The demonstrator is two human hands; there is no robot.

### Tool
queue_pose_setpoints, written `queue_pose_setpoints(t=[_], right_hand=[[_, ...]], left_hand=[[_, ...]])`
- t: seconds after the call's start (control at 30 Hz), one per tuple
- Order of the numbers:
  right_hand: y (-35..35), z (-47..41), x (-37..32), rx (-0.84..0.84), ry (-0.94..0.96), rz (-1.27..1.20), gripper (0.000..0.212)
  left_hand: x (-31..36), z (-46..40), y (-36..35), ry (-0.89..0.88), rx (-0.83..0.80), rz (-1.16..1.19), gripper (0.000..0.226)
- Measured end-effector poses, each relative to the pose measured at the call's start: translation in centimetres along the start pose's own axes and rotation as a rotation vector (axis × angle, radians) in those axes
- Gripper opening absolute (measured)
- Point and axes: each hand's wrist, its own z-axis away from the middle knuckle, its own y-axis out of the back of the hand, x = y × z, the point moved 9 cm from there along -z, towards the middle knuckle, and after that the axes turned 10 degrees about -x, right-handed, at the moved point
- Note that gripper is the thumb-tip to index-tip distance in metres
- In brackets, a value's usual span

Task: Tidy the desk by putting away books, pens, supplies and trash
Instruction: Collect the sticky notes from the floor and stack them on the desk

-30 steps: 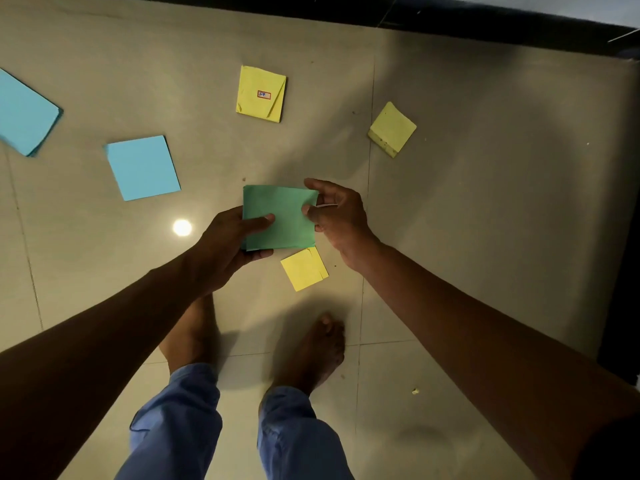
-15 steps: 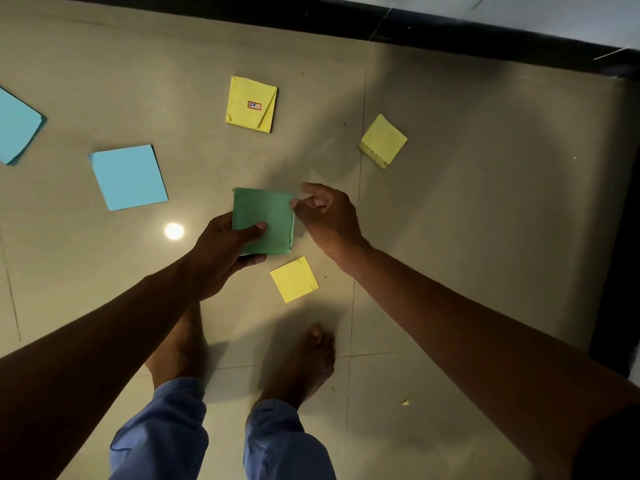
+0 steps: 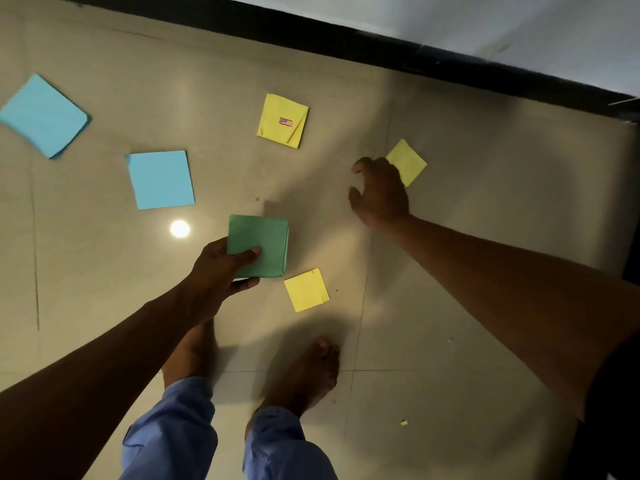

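Left hand [image 3: 221, 271] pinches the green paper pad [image 3: 258, 245] at its near-left corner: thumb lies flat across the top face, the other fingers curl underneath. The pad is lifted above the tiled floor [image 3: 485, 237], roughly level, its shadow visible on the tiles just beyond its far edge.

Right hand [image 3: 379, 194] holds nothing. Fingers are loosely spread and curved, thumb apart from them, palm down. It sits over the near-left edge of a small yellow pad [image 3: 408, 161] and covers part of that edge; whether the fingertips touch the pad I cannot tell.

Just near and right of the green pad, a second yellow pad [image 3: 306, 289] lies flat on the floor, apart from both hands. Farther off, centre, a third yellow pad [image 3: 282, 121] carries a small red-bordered label on its top face. To the left, a blue pad [image 3: 161, 180] lies flat; farther left again, a second blue pad [image 3: 43, 116] lies near the frame edge, turned at an angle.

A round bright reflection [image 3: 180, 229] sits on the tile left of the green pad. Two bare feet [image 3: 304, 372] and blue trouser legs [image 3: 173, 431] show at the near edge. A dark skirting strip [image 3: 346, 39] runs along the far wall.
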Motion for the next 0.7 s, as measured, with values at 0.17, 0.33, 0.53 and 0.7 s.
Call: queue_pose_setpoints(t=[0.17, 0.33, 0.53, 0.7], right_hand=[[-3.6, 0.4, -8.9, -0.027, 0.231, -0.013, 0.035], [-5.6, 0.2, -18.4, -0.016, 0.397, 0.021, 0.041], [-7.7, -1.6, -26.6, 0.016, 0.474, 0.116, 0.055], [-10.2, -3.4, -30.8, -0.01, 0.42, 0.326, 0.074]], left_hand=[[0.5, 0.6, 3.0, -0.023, 0.051, 0.017, 0.027], [0.9, 1.7, 7.9, -0.04, 0.149, 0.042, 0.025], [1.6, 4.0, 13.9, -0.043, 0.218, 0.06, 0.026], [2.2, 5.0, 19.0, -0.083, 0.261, 0.145, 0.031]])
